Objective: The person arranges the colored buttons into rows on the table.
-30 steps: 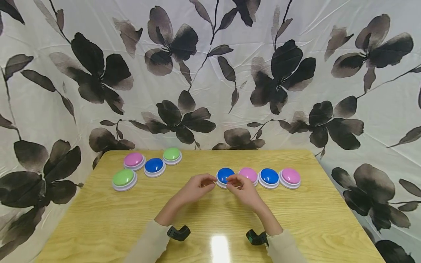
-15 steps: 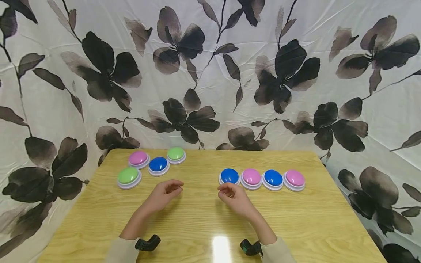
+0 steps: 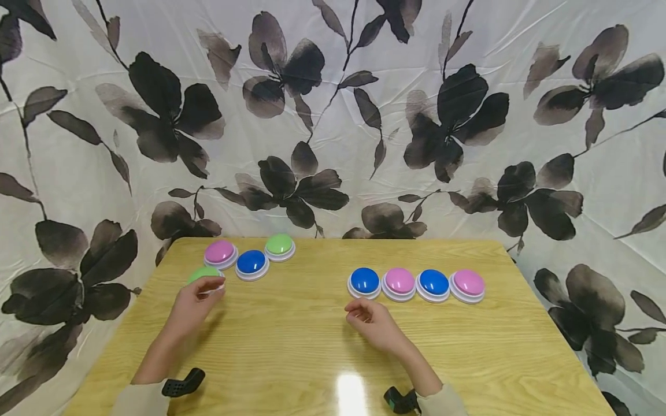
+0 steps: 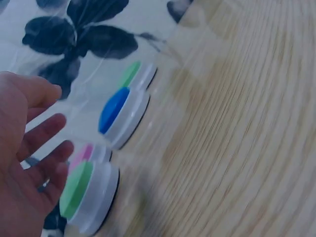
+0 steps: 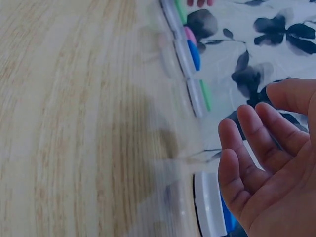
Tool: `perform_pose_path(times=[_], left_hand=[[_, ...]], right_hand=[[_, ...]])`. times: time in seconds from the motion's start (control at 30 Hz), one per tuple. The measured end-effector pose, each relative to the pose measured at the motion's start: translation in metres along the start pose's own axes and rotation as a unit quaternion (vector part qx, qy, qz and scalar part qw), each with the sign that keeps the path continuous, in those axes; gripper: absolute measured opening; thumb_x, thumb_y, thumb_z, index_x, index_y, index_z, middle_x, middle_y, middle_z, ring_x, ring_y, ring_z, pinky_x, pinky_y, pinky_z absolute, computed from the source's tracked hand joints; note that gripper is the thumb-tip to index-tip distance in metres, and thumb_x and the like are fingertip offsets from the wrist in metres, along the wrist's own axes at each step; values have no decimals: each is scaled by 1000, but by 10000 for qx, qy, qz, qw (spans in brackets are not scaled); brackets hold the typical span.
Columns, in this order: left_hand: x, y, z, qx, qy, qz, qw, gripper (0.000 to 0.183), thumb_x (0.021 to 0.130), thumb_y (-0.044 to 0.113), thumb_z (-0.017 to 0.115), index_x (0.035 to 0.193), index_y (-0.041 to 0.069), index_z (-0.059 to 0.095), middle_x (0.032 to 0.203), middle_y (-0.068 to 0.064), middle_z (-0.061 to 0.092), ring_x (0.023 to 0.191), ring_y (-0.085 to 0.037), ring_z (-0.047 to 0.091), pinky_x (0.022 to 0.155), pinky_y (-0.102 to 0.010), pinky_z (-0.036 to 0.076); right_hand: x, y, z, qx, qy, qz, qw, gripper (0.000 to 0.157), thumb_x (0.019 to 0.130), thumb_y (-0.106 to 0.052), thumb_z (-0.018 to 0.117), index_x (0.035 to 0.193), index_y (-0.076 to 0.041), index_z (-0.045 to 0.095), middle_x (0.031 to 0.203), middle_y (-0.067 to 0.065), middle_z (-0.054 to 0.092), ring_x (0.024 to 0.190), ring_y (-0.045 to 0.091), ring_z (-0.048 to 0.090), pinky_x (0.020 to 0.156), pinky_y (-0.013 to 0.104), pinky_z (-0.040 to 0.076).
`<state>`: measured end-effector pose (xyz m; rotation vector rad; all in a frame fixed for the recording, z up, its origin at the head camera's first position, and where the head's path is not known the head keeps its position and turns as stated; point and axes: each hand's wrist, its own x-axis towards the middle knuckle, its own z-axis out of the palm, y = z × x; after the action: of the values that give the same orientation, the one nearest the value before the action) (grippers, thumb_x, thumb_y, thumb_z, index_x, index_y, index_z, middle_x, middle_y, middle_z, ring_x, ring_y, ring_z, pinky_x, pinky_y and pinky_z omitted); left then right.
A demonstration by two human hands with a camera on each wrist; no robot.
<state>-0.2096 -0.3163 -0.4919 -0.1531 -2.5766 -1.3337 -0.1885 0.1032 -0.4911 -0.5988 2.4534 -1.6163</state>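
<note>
My left hand (image 3: pixel 192 306) hovers at the near green button (image 3: pixel 202 272), partly covering it in the head view. In the left wrist view its relaxed fingers hold nothing; whether they touch that button cannot be told. Behind it are a pink button (image 3: pixel 219 251), a blue button (image 3: pixel 251 263) and another green button (image 3: pixel 279 245), all on white round bases. My right hand (image 3: pixel 376 327), fingers loosely bent around nothing, is just in front of a row: blue button (image 3: pixel 364 281), pink button (image 3: pixel 399 281), second blue button (image 3: pixel 433 282), second pink button (image 3: pixel 469 283).
The buttons stand on a wooden table (image 3: pixel 291 346) with light glare near its front. A white cloth (image 3: pixel 364 196) with dark flowers hangs behind it and at the sides. Each wrist wears a black camera mount, one at the left wrist (image 3: pixel 183 383).
My left hand has swept left, from beside the right-hand row to the near green button. The right hand has drawn back slightly toward me, off the blue button. The buttons look unmoved.
</note>
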Motion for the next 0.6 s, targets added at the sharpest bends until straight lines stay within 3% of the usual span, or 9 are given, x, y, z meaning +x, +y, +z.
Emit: perform_pose_path(times=[0.13,0.23,0.37,0.6], left_hand=[[4,-13,-16,177,562,-173,9981,35,93,16,67,121,-3,61,123,-22,55,114,-39,49,90,-37,43],[11,-28,-23,283,874,-288,9954,42,89,15,71,123,-6,58,127,-26,50,117,-44,44,91,-58,37],[21,-49,-28,283,1032,-505,9930,55,88,20,74,131,-7,51,132,-29,45,121,-47,40,97,-61,34],[31,-74,-29,79,805,-1024,9915,74,87,29,75,141,-9,40,140,-30,40,129,-48,35,105,-59,30]], right_hand=[[1,-2,2,-2,-65,83,9999,21,96,-12,61,112,2,63,98,3,64,90,20,59,79,30,50],[2,-5,4,-18,-70,164,9998,19,96,-10,61,112,1,63,98,4,64,90,21,58,78,31,49],[2,-19,2,-18,-64,207,9998,16,96,-5,60,110,1,63,97,10,64,90,25,58,78,31,49],[3,-38,-3,60,-216,201,9995,14,95,-1,58,108,2,63,98,17,64,90,30,59,77,31,50]])
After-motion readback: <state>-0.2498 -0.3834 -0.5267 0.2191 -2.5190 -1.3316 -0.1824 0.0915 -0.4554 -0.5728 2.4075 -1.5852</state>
